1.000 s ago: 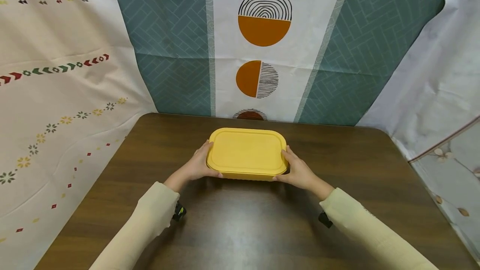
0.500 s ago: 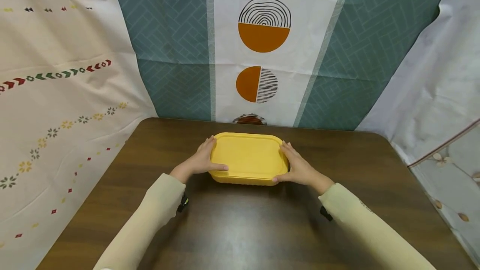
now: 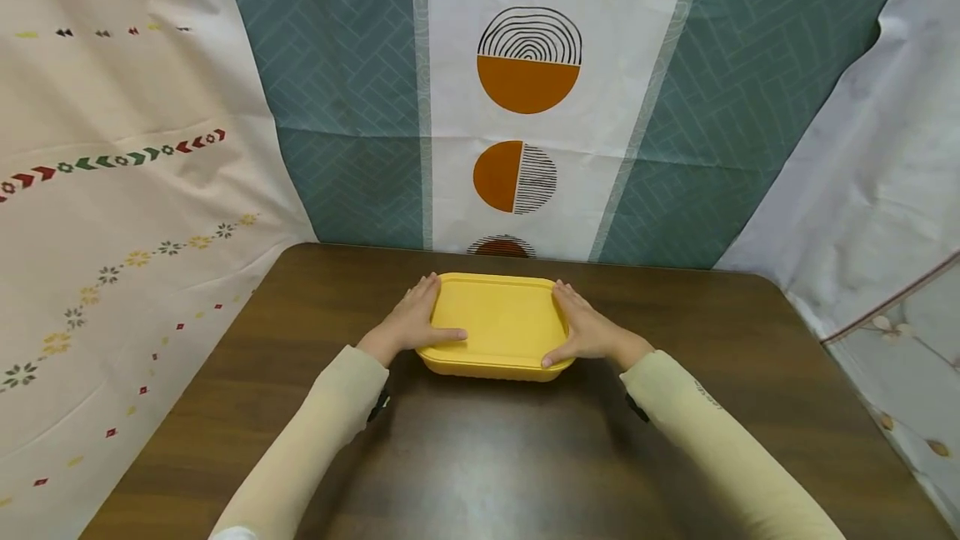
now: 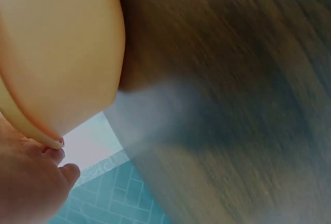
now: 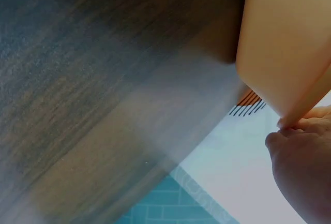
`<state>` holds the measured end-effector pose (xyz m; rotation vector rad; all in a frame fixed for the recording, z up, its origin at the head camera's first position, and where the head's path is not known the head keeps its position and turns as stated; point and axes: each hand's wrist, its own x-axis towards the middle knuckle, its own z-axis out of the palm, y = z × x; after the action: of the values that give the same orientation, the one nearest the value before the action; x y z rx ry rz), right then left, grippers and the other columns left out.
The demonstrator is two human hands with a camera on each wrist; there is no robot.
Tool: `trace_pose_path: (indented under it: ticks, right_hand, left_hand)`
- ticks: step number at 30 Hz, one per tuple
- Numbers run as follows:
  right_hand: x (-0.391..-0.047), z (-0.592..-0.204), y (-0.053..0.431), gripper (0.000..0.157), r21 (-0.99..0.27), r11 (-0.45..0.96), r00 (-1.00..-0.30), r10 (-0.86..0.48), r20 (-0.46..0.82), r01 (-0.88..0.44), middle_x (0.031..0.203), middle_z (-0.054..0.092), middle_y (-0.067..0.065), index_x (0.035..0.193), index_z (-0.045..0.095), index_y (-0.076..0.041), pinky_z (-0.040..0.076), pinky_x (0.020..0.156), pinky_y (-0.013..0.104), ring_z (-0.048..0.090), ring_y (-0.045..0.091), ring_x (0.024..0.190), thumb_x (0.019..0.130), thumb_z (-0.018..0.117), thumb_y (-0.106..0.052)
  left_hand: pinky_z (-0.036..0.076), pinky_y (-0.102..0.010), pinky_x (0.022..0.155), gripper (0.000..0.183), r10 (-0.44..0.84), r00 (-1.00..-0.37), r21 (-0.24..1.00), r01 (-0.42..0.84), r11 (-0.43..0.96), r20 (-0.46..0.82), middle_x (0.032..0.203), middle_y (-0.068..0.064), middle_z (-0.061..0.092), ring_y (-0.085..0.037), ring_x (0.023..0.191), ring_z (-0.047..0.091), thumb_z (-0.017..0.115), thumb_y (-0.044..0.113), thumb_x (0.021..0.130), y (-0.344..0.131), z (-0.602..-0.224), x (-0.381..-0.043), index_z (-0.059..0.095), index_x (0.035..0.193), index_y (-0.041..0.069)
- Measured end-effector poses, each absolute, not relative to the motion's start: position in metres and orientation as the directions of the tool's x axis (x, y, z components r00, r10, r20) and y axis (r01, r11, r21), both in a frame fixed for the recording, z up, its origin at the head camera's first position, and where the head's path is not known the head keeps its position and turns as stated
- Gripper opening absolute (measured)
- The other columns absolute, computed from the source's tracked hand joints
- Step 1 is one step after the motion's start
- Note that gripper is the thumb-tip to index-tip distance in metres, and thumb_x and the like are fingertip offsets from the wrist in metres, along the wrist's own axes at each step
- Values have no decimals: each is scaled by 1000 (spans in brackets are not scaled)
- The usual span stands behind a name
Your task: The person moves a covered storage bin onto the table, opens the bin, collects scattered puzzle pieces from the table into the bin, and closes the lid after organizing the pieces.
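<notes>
A yellow plastic container [image 3: 487, 371] with a matching flat lid [image 3: 502, 319] sits on the table, its long side facing me. My left hand [image 3: 408, 322] rests over the lid's left end, the thumb stretched across the top and the fingers along the left edge. At the other end my right hand [image 3: 588, 328] lies on the lid, its thumb near the front right corner. Both wrist views show the container's side wall [image 4: 62, 53] from low down, with fingertips at the lid's rim [image 5: 310, 97]. What is inside the container is hidden.
The dark wooden table [image 3: 480, 457] extends in front of the container and to both sides. A patterned cloth [image 3: 360, 190] hangs just behind its far edge. White cloths with printed patterns hang at the left [image 3: 150, 215] and right [image 3: 862, 215].
Both hands have shifted inward and up onto the lid. My thumbs have moved from the front edge to the top. The head view has tilted slightly upward; the container looks nearly unmoved.
</notes>
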<state>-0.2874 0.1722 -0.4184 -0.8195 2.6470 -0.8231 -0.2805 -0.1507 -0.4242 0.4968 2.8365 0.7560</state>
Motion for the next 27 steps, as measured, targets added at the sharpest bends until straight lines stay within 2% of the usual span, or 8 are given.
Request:
trace_pose_path:
  ticks: [8,15,21,27]
  right_hand:
    - [-286,-420,169,136,-567,705,-802,-585,-124,-426,157,-7,23,149,0,8,7,115,57,-4,42,145,61,83,-56]
    - [-293,-414,174,136,-565,722,-820,-557,-131,-400,158,-8,22,149,-1,7,7,115,56,-5,40,145,61,84,-54]
    - [-304,-409,166,136,-574,706,-809,-575,-120,-416,158,-8,22,149,1,8,5,116,54,-6,39,145,61,83,-55]
    - [-303,-411,158,137,-567,722,-813,-563,-149,-396,158,-8,20,150,0,6,6,116,54,-6,38,146,60,83,-55]
  left_hand:
    - [10,-50,117,129,341,-937,519,253,816,-78,160,-16,3,-33,147,3,74,67,65,-153,-432,-275,7,152,-1]
    - [10,-52,117,134,385,-919,508,294,810,-81,160,-17,0,-35,147,1,75,67,62,-147,-425,-288,4,151,-3]
    - [10,-53,117,139,396,-914,499,304,812,-88,159,-18,-3,-36,146,0,80,64,58,-156,-418,-297,2,151,-4]
    - [9,-52,117,138,377,-919,466,287,837,-112,159,-20,-2,-37,146,1,80,64,60,-159,-418,-292,1,150,-5]
